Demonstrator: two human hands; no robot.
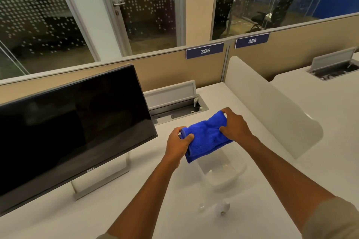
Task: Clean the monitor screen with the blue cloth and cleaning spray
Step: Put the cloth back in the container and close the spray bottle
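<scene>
Both hands are closed on the blue cloth (206,137), which is held in the air above the white desk (155,209). Left hand (177,144) pinches the near-left end, thumb on top and fingers curled under the bunched edge. Right hand (234,125) grips the far-right end, fingers wrapped over the top corner and thumb pressing the lower edge. Neither hand is slack; each is clenched onto fabric.

Between the two hands the cloth is folded into a thick band. Its long axis runs diagonally, from near-left up to far-right, with the right end higher in the view. A loose fold droops from the lower left side.

Directly below the cloth sits a clear plastic container (223,169) on the desk. Nearer the person, a small spray bottle (225,206) lies on the desk, blurred, well apart from both hands.

To the left stands the Dell monitor (73,128), its screen dark and tilted back, facing right and toward the person. The cloth is near its right edge but not touching it. Behind the cloth, an open cable tray (174,101) is set into the desk.
</scene>
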